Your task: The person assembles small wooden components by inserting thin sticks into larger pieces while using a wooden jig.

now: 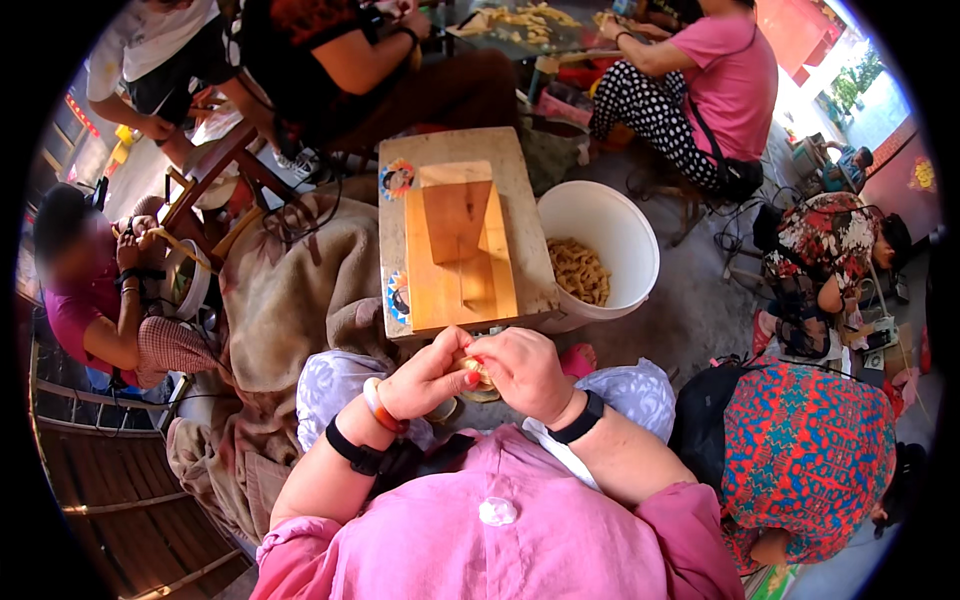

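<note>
Close to my lap, my left hand [428, 376] and my right hand [527, 369] meet with their fingers closed around a small pale-yellow piece [477, 372]. It looks like plaited strip material, but the fingers cover most of it. Just beyond my hands stands a low wooden table [400, 240]. On it lies an orange-brown board [430, 305] with a wooden block [458, 222] at its far part. A thin rod or its shadow [461, 280] shows near the block. At the table's right, a white bucket [625, 225] holds several yellowish curled strips [577, 268].
A brown blanket [290, 290] is heaped at the left. A person in pink [725, 70] and another in dark clothes [370, 60] sit at a far table with yellow strips [525, 22]. One person [90, 310] works at the left; another in patterned clothes [810, 450] is close at my right.
</note>
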